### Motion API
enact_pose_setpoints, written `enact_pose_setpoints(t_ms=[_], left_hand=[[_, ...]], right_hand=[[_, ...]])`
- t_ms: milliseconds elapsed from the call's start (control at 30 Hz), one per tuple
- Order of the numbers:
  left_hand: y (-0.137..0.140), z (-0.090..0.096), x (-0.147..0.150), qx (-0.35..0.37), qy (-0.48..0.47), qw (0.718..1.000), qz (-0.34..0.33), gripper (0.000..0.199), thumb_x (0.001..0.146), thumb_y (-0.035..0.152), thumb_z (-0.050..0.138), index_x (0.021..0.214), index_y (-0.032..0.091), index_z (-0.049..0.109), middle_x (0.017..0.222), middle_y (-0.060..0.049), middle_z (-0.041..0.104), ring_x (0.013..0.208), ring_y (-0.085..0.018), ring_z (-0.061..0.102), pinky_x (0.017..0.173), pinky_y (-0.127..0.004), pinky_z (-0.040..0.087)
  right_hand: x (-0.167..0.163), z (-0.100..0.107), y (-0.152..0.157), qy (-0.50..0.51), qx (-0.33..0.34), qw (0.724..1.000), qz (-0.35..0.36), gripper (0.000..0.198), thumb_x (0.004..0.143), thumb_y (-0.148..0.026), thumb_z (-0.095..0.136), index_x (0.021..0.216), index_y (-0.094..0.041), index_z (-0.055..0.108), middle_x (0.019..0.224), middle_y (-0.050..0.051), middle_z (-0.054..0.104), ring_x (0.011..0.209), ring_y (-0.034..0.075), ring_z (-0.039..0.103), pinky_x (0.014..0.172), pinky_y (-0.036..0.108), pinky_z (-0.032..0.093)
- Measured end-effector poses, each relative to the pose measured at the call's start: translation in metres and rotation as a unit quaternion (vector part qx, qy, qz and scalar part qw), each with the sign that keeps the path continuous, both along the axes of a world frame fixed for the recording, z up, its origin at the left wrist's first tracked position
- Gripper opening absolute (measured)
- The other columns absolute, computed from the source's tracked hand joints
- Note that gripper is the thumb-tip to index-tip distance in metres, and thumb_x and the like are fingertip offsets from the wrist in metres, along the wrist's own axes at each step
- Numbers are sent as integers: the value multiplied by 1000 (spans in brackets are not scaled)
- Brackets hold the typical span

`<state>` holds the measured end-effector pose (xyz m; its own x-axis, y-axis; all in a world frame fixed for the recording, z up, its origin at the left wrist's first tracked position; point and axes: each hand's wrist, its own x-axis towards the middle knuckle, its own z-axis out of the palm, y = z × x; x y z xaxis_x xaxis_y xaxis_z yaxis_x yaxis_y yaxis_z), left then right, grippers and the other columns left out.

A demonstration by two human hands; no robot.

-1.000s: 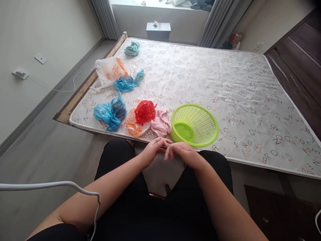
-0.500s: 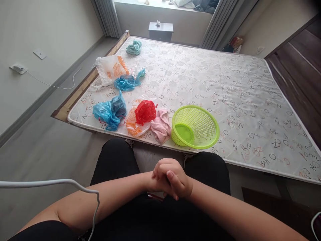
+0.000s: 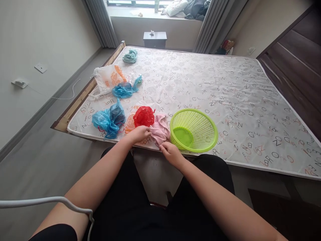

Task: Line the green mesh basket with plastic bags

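Observation:
A crumpled pink towel (image 3: 160, 129) lies at the near edge of the mattress. My left hand (image 3: 140, 134) is closed in a pinch at its left side. At its lower corner, the fingers of my right hand (image 3: 172, 153) are pinched too. Right of the towel, a green plastic basket (image 3: 184, 135) leans with its wide mouth tilted toward me. Just beyond my left hand sits a bunched red plastic bag (image 3: 143, 116), on top of a clear bag with orange print (image 3: 130, 123).
Blue plastic bags (image 3: 109, 118) (image 3: 122, 89) and a white bag with orange print (image 3: 108, 77) are along the left side. A teal cloth (image 3: 130, 56) lies in the far left corner. The mattress (image 3: 238, 110) stretches right. A white cable (image 3: 45, 202) crosses my left arm.
My clasped hands have come apart and reached forward from my lap to the pink towel, one at each side of it. The view has tilted up slightly.

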<state>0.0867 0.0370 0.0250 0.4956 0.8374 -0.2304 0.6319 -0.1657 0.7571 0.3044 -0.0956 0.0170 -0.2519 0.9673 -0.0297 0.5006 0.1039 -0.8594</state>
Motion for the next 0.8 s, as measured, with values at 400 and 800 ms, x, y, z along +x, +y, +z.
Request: enact_pose_setpoints(t_ms=[400,800], left_hand=[[66,-40,-38,-6,26,957,290,6,70,13,72,74,17,73,84,-8,76,89,-26,69,87,-36,50],[60,-10,-60,33,-394,765,508,26,79,20,68,104,17,62,94,-5,72,86,-15,70,77,-28,56]], right_hand=[[-19,-21,6,-91,-69,988,99,26,100,-31,55,84,-19,71,87,5,71,82,16,60,72,26,37],[-13,-29,5,-83,-97,988,89,22,98,-32,56,94,-19,74,94,5,75,86,18,64,71,26,38]])
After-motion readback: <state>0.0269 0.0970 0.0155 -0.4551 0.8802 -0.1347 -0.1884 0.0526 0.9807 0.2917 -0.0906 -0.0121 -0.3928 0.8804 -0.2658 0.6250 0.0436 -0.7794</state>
